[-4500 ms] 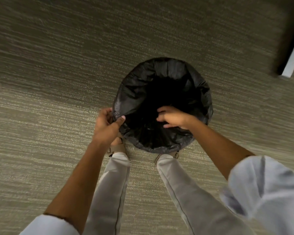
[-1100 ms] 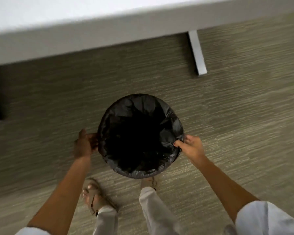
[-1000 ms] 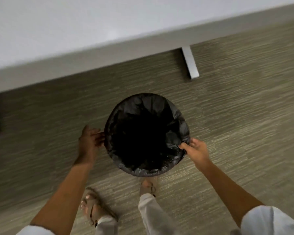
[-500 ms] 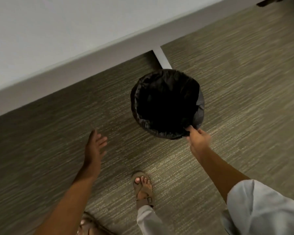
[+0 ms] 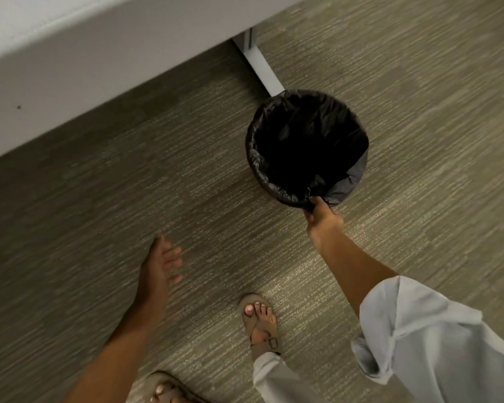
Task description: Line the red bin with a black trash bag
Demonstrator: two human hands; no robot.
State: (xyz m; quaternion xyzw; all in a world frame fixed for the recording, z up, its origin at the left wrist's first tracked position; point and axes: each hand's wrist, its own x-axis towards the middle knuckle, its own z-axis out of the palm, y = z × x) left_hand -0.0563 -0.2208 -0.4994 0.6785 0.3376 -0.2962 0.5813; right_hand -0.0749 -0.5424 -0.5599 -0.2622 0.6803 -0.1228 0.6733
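Note:
A round bin stands on the carpet, fully wrapped by a black trash bag point(image 5: 274, 175) folded over its rim; no red shows from above. My right hand point(image 5: 322, 218) pinches the near edge of the bagged rim. My left hand point(image 5: 162, 264) hangs free over the carpet well to the left of the bin, fingers spread, holding nothing.
A white desk top point(image 5: 70, 53) runs across the upper left, with its white leg point(image 5: 259, 65) touching the floor just behind the bin. My sandalled feet point(image 5: 259, 324) stand on the grey-green carpet point(image 5: 419, 141) below the bin.
My left hand has let go of the bin's left side and dropped away. My right hand keeps the rim; the bin has shifted right, close to the desk leg.

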